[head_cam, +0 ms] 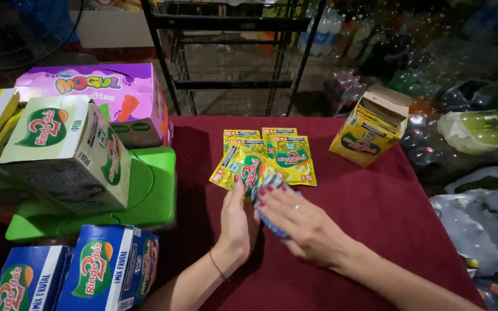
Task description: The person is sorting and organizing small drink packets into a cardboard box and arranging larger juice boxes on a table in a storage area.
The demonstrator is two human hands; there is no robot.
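Note:
My left hand (238, 217) stands on its edge on the dark red table (376, 213), pressed against a small stack of sachets. My right hand (301, 222) lies flat over blue sachets (266, 190), fingers spread, with a ring on one finger. Just beyond the hands, several yellow sachets (272, 154) lie spread in overlapping rows. An open yellow carton (371, 125) with more sachets inside stands at the far right of the table.
Stacked cartons crowd the left: a pale green one (67, 152) on a green plastic stool (151, 196), a pink-purple one (116, 98) behind, blue ones (108, 268) in front. A black wire rack (231, 52) stands behind the table. Wrapped bottle packs (468, 132) lie right.

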